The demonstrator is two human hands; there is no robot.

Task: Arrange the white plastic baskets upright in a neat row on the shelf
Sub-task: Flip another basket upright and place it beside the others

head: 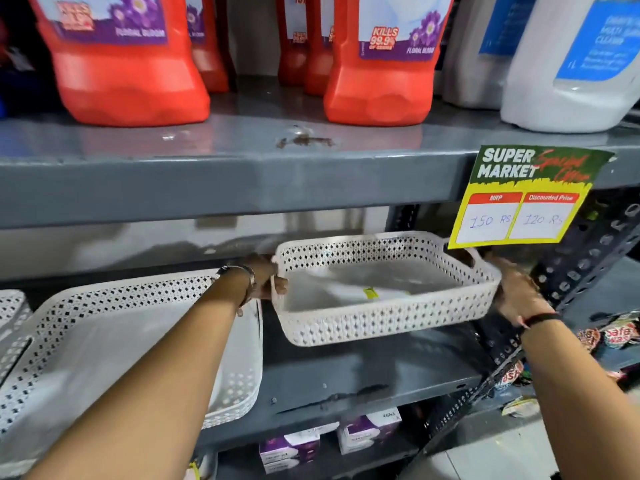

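Red jugs line the upper shelf, and a price sign hangs by the right hand. Both hands, arms outstretched, grip the ends of a white basket above the grey shelf, left hand fingers curled on its rim. Another basket leans tilted at left.

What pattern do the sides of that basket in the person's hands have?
White walls pierced with rows of small diamond-shaped holes on the held basket, seen clearly in the head view.
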